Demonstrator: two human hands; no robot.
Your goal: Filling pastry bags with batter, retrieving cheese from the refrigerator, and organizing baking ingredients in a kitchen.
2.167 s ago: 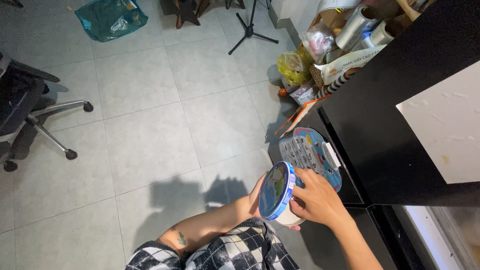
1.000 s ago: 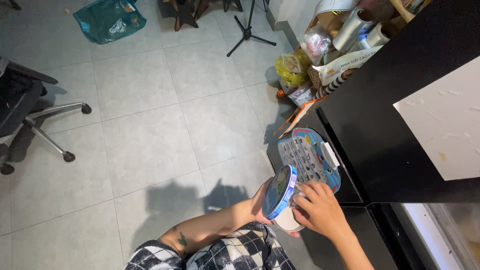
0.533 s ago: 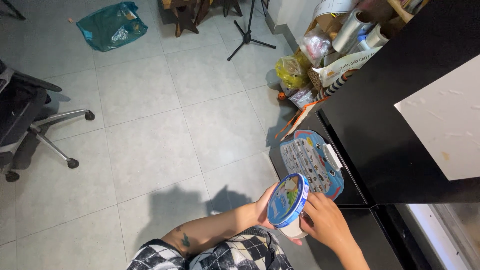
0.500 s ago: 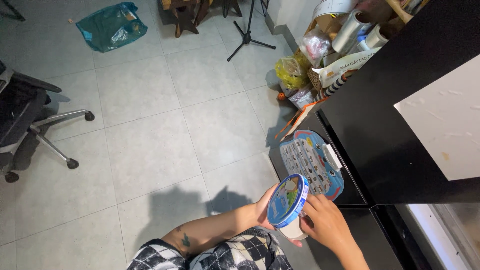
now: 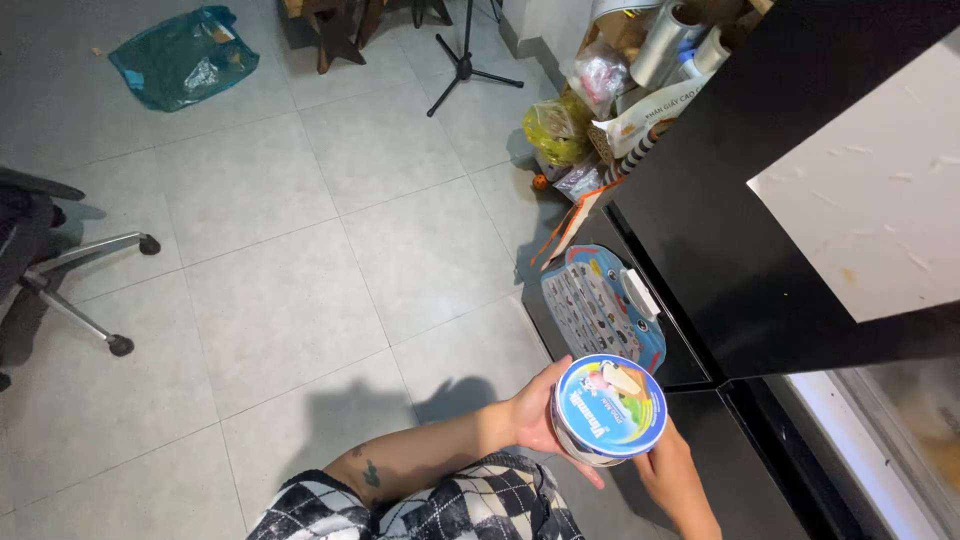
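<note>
Beside the black cabinet, both hands hold a round tub, lid facing up. Left hand wraps its side, fingers curled underneath; right hand cups the far side, fingers mostly hidden. A toy board leans behind.

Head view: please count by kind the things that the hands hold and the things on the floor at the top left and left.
Round tub with blue lid, held by left hand and right hand: 1
Teal plastic bag: 1
Office chair: 1
Black tripod stand: 1
Total: 4
</note>
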